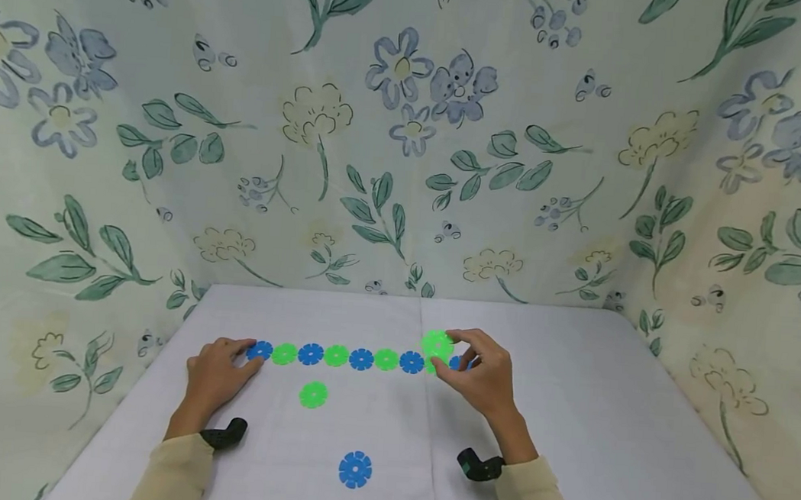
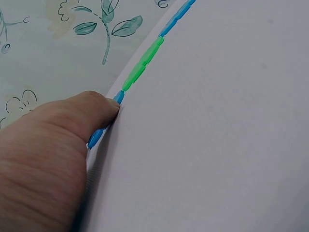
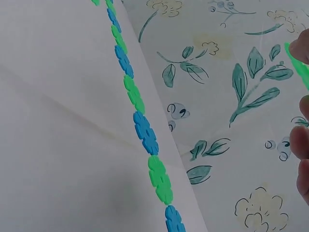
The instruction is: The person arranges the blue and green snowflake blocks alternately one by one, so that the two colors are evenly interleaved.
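A straight row of flower-shaped plastic discs, blue and green by turns, runs across the white table. My left hand (image 1: 215,374) pinches the blue disc (image 1: 260,351) at the row's left end between thumb and fingers. In the left wrist view the thumb (image 2: 99,110) presses on this disc's near edge. Over the row's right part, my right hand (image 1: 491,376) holds a green disc (image 1: 437,345) by its edge, raised off the table. Beneath that hand, the row's last blue disc (image 1: 458,363) is partly hidden. The right wrist view shows the held green disc (image 3: 298,66) at its edge.
A loose green disc (image 1: 313,394) lies just in front of the row. Farther forward, between the forearms, is a loose blue disc (image 1: 356,470). Floral cloth (image 1: 403,204) hangs behind the table (image 1: 534,426) and along both sides.
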{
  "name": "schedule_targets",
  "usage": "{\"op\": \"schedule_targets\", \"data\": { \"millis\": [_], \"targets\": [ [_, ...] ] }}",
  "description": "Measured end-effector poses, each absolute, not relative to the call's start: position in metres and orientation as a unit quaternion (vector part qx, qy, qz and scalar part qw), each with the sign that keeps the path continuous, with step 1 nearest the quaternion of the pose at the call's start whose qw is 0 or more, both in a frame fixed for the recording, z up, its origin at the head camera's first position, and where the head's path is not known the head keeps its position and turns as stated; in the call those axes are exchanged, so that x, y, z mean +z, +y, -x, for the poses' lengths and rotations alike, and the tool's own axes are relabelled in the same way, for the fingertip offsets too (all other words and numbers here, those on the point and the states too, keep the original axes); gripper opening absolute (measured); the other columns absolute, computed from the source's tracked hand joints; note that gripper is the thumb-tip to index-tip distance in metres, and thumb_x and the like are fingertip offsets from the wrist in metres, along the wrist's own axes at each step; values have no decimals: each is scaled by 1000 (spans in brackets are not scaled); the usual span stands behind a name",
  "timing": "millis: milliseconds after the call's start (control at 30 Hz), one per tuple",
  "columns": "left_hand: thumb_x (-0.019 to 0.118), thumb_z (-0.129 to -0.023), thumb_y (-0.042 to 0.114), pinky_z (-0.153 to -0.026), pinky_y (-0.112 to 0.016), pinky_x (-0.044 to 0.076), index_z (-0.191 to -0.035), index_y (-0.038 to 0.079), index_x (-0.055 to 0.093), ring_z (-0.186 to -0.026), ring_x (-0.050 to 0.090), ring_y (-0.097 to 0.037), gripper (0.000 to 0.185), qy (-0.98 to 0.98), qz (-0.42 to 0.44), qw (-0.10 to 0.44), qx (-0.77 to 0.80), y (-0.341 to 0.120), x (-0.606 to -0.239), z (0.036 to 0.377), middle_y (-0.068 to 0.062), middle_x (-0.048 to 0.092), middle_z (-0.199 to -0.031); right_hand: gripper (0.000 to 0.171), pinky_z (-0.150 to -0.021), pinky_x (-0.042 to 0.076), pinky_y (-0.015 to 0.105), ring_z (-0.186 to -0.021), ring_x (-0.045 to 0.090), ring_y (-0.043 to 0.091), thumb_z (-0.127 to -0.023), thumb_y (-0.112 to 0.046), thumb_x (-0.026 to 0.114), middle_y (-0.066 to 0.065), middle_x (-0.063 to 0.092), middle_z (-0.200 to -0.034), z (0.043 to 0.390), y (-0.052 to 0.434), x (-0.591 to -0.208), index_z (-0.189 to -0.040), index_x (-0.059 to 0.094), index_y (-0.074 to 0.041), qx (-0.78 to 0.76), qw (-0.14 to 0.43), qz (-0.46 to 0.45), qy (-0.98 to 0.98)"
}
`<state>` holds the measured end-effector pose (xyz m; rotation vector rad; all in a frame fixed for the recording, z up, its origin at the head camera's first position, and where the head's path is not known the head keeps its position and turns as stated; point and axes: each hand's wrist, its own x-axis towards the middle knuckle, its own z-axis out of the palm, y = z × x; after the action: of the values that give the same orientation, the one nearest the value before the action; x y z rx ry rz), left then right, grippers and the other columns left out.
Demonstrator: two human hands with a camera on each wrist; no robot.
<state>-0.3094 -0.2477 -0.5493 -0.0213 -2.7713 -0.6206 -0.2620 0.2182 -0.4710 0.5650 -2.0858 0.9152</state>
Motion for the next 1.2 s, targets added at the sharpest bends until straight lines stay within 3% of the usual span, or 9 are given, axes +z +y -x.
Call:
{"op": "schedule_targets", "data": {
  "millis": [267, 600, 900, 1200],
  "targets": [
    [67, -92, 46, -78, -51, 32, -135, 16, 63, -113, 54, -42, 53, -965, 9, 150, -215, -248, -549, 310, -21, 61, -127, 45, -50, 47, 22, -52, 52, 4, -65, -17, 93, 4, 73, -94, 269, 243, -476, -106, 75, -9, 355, 418, -181, -817],
    [68, -91, 49, -79, -51, 33, -134, 18, 64, -112, 55, -40, 53, -965, 9, 149, -214, -247, -548, 311, -20, 62, -125, 42, -52, 41, 15, -55, 51, 6, -70, -14, 90, 5, 72, -97, 277, 277, -492, -109, 75, -9, 375, 415, -86, -825],
    [67, -92, 47, -81, -54, 33, -136, 17, 63, -114, 53, -42, 53, -967, 2, 141, -211, -248, -548, 309, -21, 61, -127, 43, -51, 42, 20, -56, 52, 11, -74, -24, 89, 3, 71, -100, 281, 284, -511, -112, 74, -11, 409, 367, 6, -836],
    [67, -92, 47, -81, -53, 32, -136, 17, 63, -114, 53, -41, 53, -967, 2, 141, -214, -247, -547, 309, -21, 61, -127, 45, -59, 44, 24, -70, 57, 17, -77, -38, 85, 4, 73, -108, 281, 286, -516, -114, 74, -15, 383, 295, 94, -870]
  ]
}}
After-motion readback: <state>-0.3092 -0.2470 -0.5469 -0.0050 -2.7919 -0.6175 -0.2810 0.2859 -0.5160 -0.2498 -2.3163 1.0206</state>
